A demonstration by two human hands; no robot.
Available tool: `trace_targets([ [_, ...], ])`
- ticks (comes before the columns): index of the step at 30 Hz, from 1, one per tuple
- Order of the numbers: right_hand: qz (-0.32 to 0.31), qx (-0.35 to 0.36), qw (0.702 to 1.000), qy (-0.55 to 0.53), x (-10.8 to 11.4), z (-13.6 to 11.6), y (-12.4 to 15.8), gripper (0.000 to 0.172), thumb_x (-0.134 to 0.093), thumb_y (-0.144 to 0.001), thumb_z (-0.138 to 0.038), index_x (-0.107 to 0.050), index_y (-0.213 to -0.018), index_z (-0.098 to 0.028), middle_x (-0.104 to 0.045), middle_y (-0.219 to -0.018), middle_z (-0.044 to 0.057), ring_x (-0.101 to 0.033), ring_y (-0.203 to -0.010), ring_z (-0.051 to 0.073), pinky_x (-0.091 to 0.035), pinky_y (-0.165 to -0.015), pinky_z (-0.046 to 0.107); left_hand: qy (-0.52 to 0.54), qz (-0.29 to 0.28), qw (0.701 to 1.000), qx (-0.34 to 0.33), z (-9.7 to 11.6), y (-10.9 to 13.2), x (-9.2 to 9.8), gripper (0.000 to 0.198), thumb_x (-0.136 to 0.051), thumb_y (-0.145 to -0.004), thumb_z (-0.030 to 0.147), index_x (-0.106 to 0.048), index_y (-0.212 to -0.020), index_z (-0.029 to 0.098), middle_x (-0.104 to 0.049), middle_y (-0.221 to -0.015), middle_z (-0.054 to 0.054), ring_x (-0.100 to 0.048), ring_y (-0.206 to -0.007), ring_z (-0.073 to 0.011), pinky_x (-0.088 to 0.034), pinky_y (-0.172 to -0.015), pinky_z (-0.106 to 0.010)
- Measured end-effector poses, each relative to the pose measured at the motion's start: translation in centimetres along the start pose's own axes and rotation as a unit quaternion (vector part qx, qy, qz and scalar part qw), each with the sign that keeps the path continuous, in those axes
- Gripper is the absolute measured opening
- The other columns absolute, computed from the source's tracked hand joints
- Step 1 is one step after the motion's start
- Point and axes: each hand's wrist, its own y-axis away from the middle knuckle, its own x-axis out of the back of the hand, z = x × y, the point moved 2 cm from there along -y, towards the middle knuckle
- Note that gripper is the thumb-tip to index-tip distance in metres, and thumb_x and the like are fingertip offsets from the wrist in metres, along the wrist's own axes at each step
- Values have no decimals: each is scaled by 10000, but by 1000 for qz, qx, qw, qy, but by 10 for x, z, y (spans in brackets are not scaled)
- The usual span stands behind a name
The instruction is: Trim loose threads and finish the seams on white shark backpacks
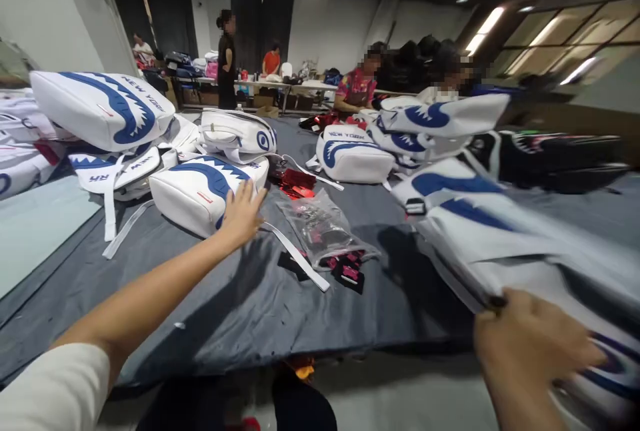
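Observation:
My left hand (243,213) reaches far forward and lies with fingers spread flat against the near side of a white backpack with a blue shark-mouth print (200,190). My right hand (533,343), blurred by motion, is closed on the edge of another white and blue shark-print bag (495,231) that stretches from the lower right towards the table's middle. A clear plastic bag with small parts (323,226) lies between the two bags, with black and pink tags (349,271) beside it.
The table has a dark grey cloth (240,311). Several more shark-print bags are piled at the left (103,108) and at the back (353,154). White straps (300,259) trail across the cloth. People sit and stand at the far end.

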Motion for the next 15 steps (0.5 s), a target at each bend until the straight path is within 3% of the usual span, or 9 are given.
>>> trace_targets([
  [3, -41, 70, 994, 74, -72, -25, -17, 428, -330, -948, -157, -756, -912, -179, -639, -914, 268, -645, -926, 374, -392, -614, 464, -129, -87, 984, 84, -63, 4, -25, 876, -756, -802, 392, -341, -1524, 120, -229, -1600, -283, -245, -1472, -455, -249, -1148, -639],
  [5, -54, 113, 987, 103, -110, -34, -28, 463, -307, -952, -131, -732, -788, -215, -641, -888, 240, -660, -871, 342, -377, -599, 444, -170, -130, 972, 96, -83, 0, -31, 945, -787, -761, 424, -328, -1528, 116, -307, -1563, -294, -372, -1399, -445, -320, -1112, -576],
  [7, -82, 127, 984, 96, -134, -35, -43, 467, -308, -947, -113, -720, -757, -222, -657, -889, 233, -672, -853, 338, -369, -594, 447, -183, -141, 968, 103, -90, -9, -37, 989, -823, -714, 435, -347, -1517, 106, -357, -1513, -330, -456, -1311, -463, -382, -1042, -549],
  [11, -168, 163, 970, 69, -138, -40, -61, 441, -328, -931, -80, -745, -912, -223, -709, -987, 204, -704, -847, 292, -437, -596, 406, -177, -130, 968, 120, -88, -22, -50, 969, -787, -735, 498, -366, -1485, 51, -385, -1444, -395, -457, -1275, -522, -381, -999, -561],
  [13, -166, 166, 969, 75, -128, -49, -49, 400, -401, -890, -58, -727, -1068, -208, -682, -1184, 207, -697, -994, 293, -512, -698, 401, -166, -130, 970, 117, -89, -14, -49, 831, -743, -784, 432, -417, -1441, 41, -435, -1405, -385, -486, -1254, -500, -393, -991, -540],
  [15, -146, 183, 970, 62, -117, -62, -24, 449, -465, -832, -34, -677, -1199, -185, -609, -1351, 192, -639, -1164, 292, -538, -871, 409, -157, -131, 972, 112, -94, 9, -39, 686, -689, -815, 332, -467, -1394, 38, -486, -1360, -371, -536, -1204, -468, -428, -960, -520],
])
